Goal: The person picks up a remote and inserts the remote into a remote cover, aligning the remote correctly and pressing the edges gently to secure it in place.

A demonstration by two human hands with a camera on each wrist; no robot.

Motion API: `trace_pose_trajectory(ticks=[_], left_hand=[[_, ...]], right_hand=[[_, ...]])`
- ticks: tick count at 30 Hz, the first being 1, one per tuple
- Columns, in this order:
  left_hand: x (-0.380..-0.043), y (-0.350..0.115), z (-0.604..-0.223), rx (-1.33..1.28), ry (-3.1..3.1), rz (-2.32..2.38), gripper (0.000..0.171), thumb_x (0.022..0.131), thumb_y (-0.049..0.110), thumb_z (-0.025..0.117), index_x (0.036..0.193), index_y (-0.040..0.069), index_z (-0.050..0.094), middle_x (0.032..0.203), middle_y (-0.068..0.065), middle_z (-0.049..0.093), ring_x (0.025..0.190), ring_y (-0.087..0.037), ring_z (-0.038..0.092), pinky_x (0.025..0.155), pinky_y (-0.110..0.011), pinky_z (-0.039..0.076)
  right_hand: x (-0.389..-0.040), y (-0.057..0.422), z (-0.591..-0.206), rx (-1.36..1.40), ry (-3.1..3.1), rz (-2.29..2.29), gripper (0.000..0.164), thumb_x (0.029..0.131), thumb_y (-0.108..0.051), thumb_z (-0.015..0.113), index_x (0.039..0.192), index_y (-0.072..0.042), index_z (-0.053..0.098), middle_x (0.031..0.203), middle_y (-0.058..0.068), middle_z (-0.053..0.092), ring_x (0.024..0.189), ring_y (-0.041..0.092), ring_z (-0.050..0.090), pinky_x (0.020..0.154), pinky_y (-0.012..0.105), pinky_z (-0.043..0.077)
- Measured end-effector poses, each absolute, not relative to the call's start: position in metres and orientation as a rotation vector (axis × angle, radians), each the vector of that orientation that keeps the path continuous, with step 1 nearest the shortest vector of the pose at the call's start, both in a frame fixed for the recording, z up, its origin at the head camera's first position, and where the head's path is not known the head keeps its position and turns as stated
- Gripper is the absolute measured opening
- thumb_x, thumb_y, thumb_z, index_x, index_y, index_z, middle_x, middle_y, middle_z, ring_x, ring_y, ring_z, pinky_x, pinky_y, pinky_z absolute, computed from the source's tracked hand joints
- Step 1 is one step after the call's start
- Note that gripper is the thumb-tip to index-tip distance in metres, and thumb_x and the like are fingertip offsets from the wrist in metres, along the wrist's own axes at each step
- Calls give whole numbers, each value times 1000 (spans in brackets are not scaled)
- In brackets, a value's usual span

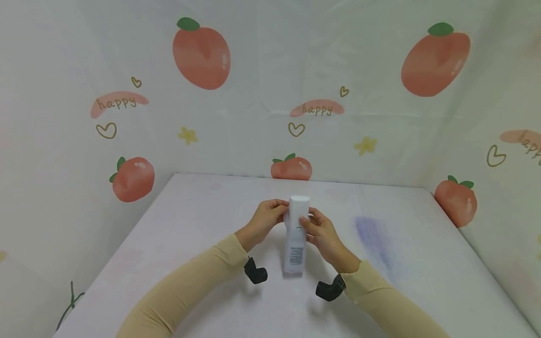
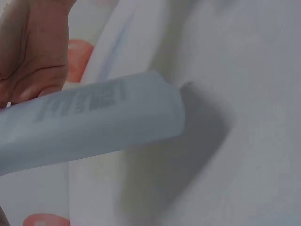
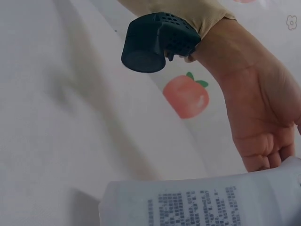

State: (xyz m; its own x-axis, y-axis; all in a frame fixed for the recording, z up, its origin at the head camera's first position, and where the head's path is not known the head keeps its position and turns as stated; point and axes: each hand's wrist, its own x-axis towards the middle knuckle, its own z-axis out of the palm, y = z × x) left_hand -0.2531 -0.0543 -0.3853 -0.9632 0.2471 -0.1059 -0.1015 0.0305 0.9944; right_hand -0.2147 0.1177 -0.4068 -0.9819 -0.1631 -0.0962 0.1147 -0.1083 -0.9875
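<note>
Both hands hold a tall white bottle [image 1: 295, 249] with a smooth white cap [image 1: 299, 206] over the table. It stands nearly upright in the head view, its small printed text facing me. My right hand [image 1: 323, 232] grips its upper part from the right, thumb across the front. From the left, the fingers of my left hand [image 1: 266, 218] pinch the side near the cap; part of them is hidden behind it. The left wrist view shows the bottle [image 2: 108, 122] with its base apart from a dark shadow. In the right wrist view, blocky print covers the bottle [image 3: 136, 200].
A pale table [image 1: 203, 225] with a faint purple smudge [image 1: 374, 239] lies under the hands. Behind and beside it hang white sheets printed with red fruits [image 1: 202, 58]. A black wrist camera [image 1: 255, 272] sits below the left wrist, another [image 1: 331, 288] below the right.
</note>
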Motion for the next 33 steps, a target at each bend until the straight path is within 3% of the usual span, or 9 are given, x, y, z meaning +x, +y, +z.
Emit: trace_pose_trajectory(ticks=[5,9,19,27,33], left_hand=[[-251,-55,-388,159,1981,1973,32,101,20,53,116,-8,61,109,-10,65,90,-13,60,91,-31,52],[-251,-58,-389,228,1930,1986,28,96,11,60,115,-9,59,106,-9,64,91,-13,61,94,-34,52],[-255,-73,-386,290,2040,1941,9,91,6,66,93,-2,62,85,1,62,78,-11,59,76,-25,53],[-257,-78,-384,412,2480,1732,9,83,7,72,89,3,68,76,-6,70,65,-13,65,73,-40,58],[-255,-75,-382,456,2575,1768,4,84,7,72,85,3,72,77,-8,71,62,-14,67,65,-29,59]], right_hand=[[-213,120,-404,-75,1984,-2193,42,100,-16,54,137,-1,42,116,5,60,99,14,60,85,34,53],[-212,122,-403,-110,1982,-2182,43,100,-15,52,138,1,40,116,4,60,99,13,60,87,34,53],[-209,120,-403,-107,1985,-2176,42,99,-16,55,135,0,42,116,4,61,100,14,61,89,39,53],[-208,120,-406,-77,2006,-2160,39,98,-17,57,132,-1,45,113,4,63,98,16,61,86,40,54],[-207,117,-408,-63,1971,-2141,39,99,-17,56,133,-2,44,108,1,63,95,15,61,81,36,55]])
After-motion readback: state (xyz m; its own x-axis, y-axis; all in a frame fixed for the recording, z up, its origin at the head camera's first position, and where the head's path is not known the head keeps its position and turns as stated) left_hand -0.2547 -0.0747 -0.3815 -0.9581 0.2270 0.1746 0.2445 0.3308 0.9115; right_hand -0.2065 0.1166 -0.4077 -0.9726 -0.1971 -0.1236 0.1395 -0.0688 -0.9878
